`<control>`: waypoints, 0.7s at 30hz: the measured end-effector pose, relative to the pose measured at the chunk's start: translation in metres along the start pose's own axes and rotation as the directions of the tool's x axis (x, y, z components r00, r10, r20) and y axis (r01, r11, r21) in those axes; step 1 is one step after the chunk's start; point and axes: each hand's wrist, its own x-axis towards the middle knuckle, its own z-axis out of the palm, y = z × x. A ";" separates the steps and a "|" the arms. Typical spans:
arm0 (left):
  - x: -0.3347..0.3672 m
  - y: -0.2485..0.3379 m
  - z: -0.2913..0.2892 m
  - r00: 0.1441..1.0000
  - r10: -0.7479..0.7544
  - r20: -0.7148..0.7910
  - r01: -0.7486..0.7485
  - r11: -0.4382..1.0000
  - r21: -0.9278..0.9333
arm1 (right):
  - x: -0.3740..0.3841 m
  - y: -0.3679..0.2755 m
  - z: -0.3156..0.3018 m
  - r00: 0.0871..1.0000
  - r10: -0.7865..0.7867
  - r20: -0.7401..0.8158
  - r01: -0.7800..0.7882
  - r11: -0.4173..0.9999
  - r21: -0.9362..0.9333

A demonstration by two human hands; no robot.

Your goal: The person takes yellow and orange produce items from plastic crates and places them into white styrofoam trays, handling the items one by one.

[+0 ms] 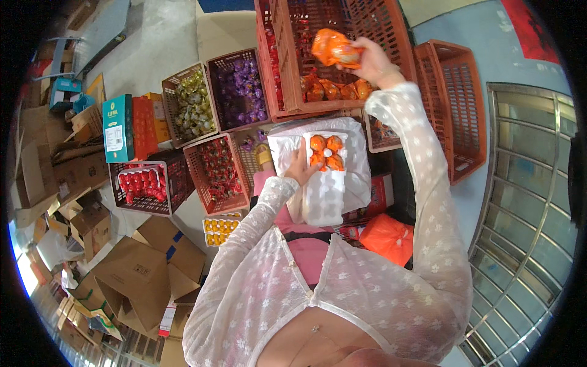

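My right hand (374, 61) is raised over a large red-brown plastic crate (382, 27), its fingers closed on orange foil-wrapped balls (333, 48); how many is blurred. Inside that crate, more orange wrapped pieces lie along the near side. In front of me a white molded tray (324, 202) rests on a white cloth-like sheet (358, 177). Several orange wrapped balls (326, 151) sit in the tray's far cups, while its nearer cups hold nothing. Gripping the tray's left edge is my left hand (298, 166), with the thumb beside the balls.
Left of the large crate stand crates of gold-green (192, 101), purple (241, 92) and red wrapped pieces (215, 165). A tray of yellow pieces (221, 230) lies near cardboard boxes (134, 269). An orange bag (386, 238), a stacked crate (461, 110) and metal bars (526, 202) are at right.
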 end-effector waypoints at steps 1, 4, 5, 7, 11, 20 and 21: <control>-0.001 -0.009 0.006 0.998 0.026 -0.060 -0.020 0.996 0.086 | -0.025 0.002 0.018 0.994 -0.090 -0.069 0.095 0.992 0.082; -0.012 0.009 -0.003 0.992 -0.080 -0.102 0.082 0.996 0.021 | -0.110 0.035 0.051 0.961 -0.234 -0.145 0.254 0.956 0.144; -0.018 0.018 -0.009 0.986 -0.147 -0.081 0.143 0.988 -0.058 | -0.132 0.052 0.052 0.971 -0.189 -0.149 0.184 0.982 -0.043; -0.028 0.002 -0.004 0.954 -0.300 0.003 0.275 0.871 -0.407 | -0.160 0.109 0.043 0.980 -0.122 -0.155 0.081 0.965 -0.249; -0.038 -0.010 0.004 0.908 -0.401 0.124 0.383 0.672 -0.634 | -0.172 0.228 0.035 0.987 -0.101 -0.128 0.012 0.829 -0.560; -0.055 -0.036 0.044 0.997 -0.008 -0.078 -0.020 0.937 -0.347 | -0.154 0.296 0.063 0.894 -0.428 -0.133 -0.186 -0.085 -0.979; -0.054 -0.037 0.045 0.998 -0.008 -0.066 -0.016 0.936 -0.352 | -0.149 0.303 0.065 0.893 -0.430 -0.129 -0.201 -0.126 -0.972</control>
